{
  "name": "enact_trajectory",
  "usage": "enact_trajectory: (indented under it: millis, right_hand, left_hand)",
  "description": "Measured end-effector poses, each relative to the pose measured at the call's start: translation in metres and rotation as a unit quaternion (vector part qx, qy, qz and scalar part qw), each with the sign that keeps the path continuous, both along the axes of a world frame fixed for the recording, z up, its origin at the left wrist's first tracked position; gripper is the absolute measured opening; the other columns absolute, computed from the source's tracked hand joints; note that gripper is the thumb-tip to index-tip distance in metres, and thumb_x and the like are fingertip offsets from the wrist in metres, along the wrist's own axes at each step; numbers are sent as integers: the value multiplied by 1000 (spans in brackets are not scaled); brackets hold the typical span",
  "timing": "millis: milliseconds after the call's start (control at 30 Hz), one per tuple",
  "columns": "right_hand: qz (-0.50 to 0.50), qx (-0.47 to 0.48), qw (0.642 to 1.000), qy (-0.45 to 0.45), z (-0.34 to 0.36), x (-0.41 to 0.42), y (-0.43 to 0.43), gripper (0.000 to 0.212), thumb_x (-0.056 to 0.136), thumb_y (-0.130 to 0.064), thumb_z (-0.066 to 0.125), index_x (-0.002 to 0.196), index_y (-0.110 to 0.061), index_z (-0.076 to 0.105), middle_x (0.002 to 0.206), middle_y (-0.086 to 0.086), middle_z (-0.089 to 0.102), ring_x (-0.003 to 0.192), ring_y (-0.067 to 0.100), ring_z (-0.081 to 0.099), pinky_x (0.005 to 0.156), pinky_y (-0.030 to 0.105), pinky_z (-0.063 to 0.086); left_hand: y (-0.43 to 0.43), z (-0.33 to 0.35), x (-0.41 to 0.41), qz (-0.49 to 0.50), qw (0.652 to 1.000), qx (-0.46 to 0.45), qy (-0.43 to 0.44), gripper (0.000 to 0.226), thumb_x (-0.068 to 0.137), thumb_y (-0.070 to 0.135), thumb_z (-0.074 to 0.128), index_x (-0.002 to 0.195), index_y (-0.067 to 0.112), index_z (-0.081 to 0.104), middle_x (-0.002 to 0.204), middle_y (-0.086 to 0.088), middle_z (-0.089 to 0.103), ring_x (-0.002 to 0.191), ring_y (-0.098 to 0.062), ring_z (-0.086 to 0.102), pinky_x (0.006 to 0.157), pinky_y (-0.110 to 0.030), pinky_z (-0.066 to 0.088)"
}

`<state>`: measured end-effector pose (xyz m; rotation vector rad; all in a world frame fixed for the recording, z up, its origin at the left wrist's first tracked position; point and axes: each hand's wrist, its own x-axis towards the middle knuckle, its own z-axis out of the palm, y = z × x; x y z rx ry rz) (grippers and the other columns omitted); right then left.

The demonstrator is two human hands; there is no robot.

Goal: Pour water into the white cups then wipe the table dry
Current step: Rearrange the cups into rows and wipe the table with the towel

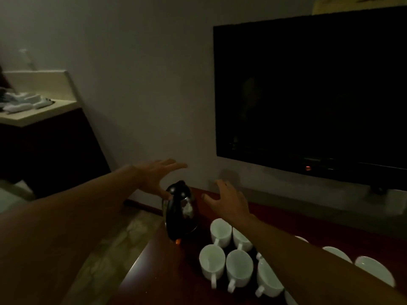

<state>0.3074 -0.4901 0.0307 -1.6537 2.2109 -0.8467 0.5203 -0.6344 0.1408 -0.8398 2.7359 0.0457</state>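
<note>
Probably the electric kettle (179, 213) is the heavy item here: stiff, smooth-sided, slippery if wet, and weightier still if it holds water, which I cannot see. It stands upright near the bench's (158, 271) left edge, at about 7 o'clock in the view, with a small orange light (178, 241) at its foot. The dark band facing the person looks like the handle and would be the place to grip, though the dimness leaves that unsure. The white cups (239, 266) are light, hard and chippable. They stand clustered, rims up, at 4 to 5 o'clock of the kettle, close enough to be knocked during a lift.

The left hand (154, 176) hovers at the kettle's 11 o'clock, fingers spread and holding nothing, its thumb at or just beside the lid. The right hand (229, 201) hangs at 3 o'clock, fingers loosely apart and empty, its forearm crossing above the cups.

A dark television (312, 91) fills the wall at 2 o'clock, a cluttered pale counter (33, 115) sits at 9 o'clock, and the floor (105, 245) drops away just left of the kettle
</note>
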Motion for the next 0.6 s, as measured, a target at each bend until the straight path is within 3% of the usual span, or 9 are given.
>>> enact_trajectory:
  millis: [133, 300, 400, 600]
  right_hand:
    - [28, 26, 999, -7, -22, 26, -39, 74, 84, -75, 50, 139, -26, 47, 138, -3, 53, 124, 20, 54, 99, 42, 46]
    - [43, 57, 997, -32, -51, 42, -66, 42, 84, -65, 55, 108, -31, 52, 108, -5, 56, 96, 19, 61, 81, 38, 52]
    - [43, 74, 996, -26, -66, 46, -73, 44, 84, -64, 53, 109, -28, 50, 106, -4, 55, 94, 19, 60, 78, 35, 50]
    - [-11, 92, 995, -24, -75, 47, -85, 46, 82, -70, 51, 106, -30, 48, 104, -5, 54, 92, 18, 58, 77, 36, 49]
  left_hand:
    - [-33, -31, 23, 22, 1000, 19, -3, 119, 65, 80, 71, 153, 50, -2, 163, 5, 14, 149, -25, 21, 119, -48, 26]
    - [-67, -72, 14, 8, 999, 41, -23, 120, 67, 66, 80, 155, 45, 1, 159, 3, 20, 145, -26, 27, 115, -48, 33]
    - [-83, -91, -3, -26, 998, 58, -18, 122, 66, 57, 85, 157, 39, 5, 156, 1, 25, 143, -27, 30, 114, -50, 33]
    - [-117, -99, -25, -71, 993, 78, -61, 134, 59, 65, 86, 155, 47, -5, 165, 1, 2, 152, -27, 8, 120, -57, 20]
